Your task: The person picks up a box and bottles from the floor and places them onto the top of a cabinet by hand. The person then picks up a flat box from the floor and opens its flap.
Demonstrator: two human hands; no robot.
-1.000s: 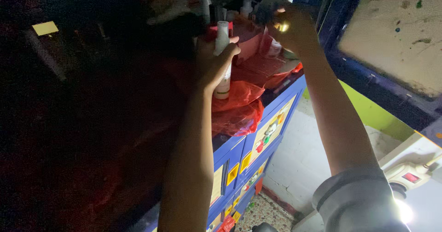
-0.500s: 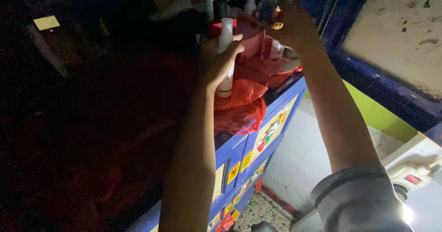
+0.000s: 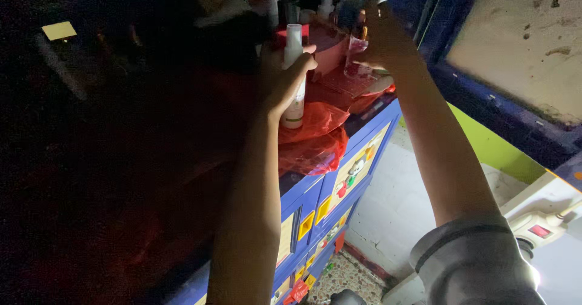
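Note:
My left hand (image 3: 280, 81) is wrapped around a tall white bottle (image 3: 294, 44) with a cap, held upright over a crumpled red plastic bag (image 3: 315, 138). My right hand (image 3: 382, 38) reaches further back and pinches a small clear bottle (image 3: 356, 53) with a dark top, above a reddish tray. Both hands are above the top of a blue plastic drawer cabinet (image 3: 348, 178). What lies to the left is lost in darkness.
Several small bottles (image 3: 327, 5) stand at the back of the cabinet top. A blue window frame (image 3: 485, 111) and a stained pane are at right. A white power strip (image 3: 539, 229) with a red switch lies at lower right. A yellow note (image 3: 59, 30) shows at upper left.
My right hand has shifted slightly and now holds the small clear bottle lower, near the tray. My left hand keeps the white bottle almost still.

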